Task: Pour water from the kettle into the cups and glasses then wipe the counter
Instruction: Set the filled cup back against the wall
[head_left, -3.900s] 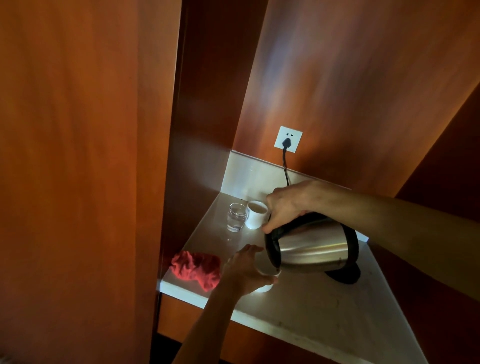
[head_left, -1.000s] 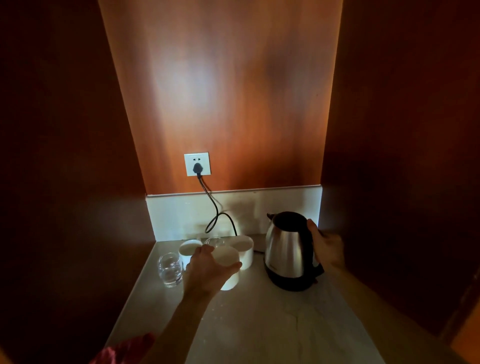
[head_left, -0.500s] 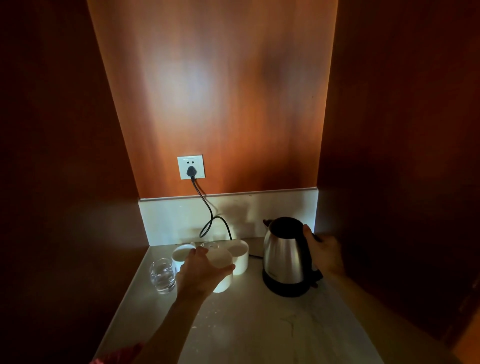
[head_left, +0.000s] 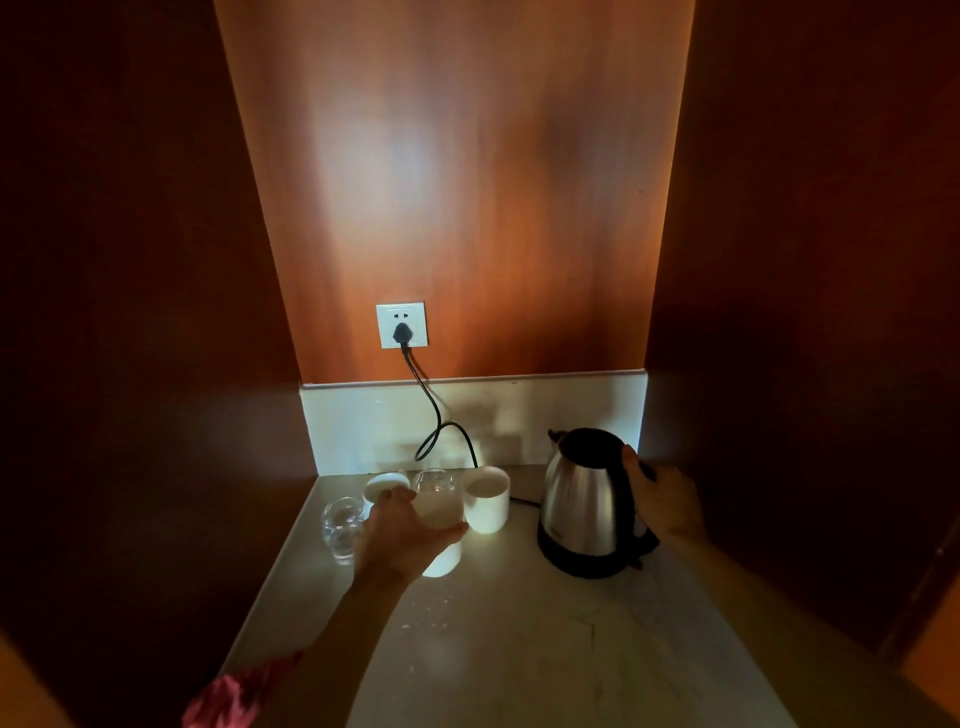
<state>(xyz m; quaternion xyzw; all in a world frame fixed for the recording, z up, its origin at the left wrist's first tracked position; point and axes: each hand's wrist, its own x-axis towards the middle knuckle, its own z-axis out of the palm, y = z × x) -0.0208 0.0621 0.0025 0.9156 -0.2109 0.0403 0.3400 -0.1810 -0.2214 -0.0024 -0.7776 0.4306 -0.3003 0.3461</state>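
Note:
A steel kettle (head_left: 584, 504) stands upright on its black base at the back right of the pale counter (head_left: 545, 649). My right hand (head_left: 662, 499) is wrapped around its black handle. My left hand (head_left: 405, 535) grips a white cup (head_left: 441, 540) that rests on the counter. Behind it stand two more white cups (head_left: 488, 499) (head_left: 382, 486) and a clear glass (head_left: 434, 480). Another clear glass (head_left: 340, 527) stands at the far left. A red cloth (head_left: 234, 696) lies at the counter's front left edge.
Dark wooden walls close in the counter on the left, back and right. A black cord (head_left: 431, 415) runs from the wall socket (head_left: 401, 325) down behind the cups. Small water drops (head_left: 426, 613) dot the counter in front of the cups.
The kettle was tilted over the cup seconds ago and now stands on its base. The cup in my left hand has moved back to join the other cups. Little has shifted over the last second.

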